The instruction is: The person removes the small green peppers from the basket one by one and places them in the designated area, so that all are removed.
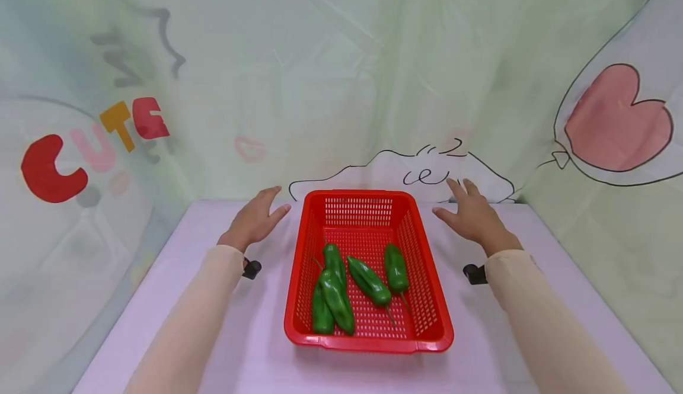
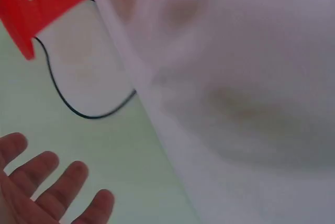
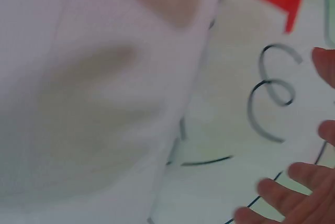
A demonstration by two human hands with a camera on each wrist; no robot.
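With the red basket [image 1: 368,345] of green peppers [image 1: 369,281] midway between the side edges of the desk [image 1: 256,323], the left hand [image 1: 255,219] and right hand [image 1: 472,216] spread wide, empty, near its far corners, seemingly before any grasp, which would call for reaching inward.

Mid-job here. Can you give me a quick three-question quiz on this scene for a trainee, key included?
1. How many green peppers lie in the red basket?
2. True or false: the left hand and right hand both hold nothing.
3. Where in the basket do three peppers bunch together?
A) right side
B) left side
C) far right corner

Key: 1. Five; 2. True; 3. B
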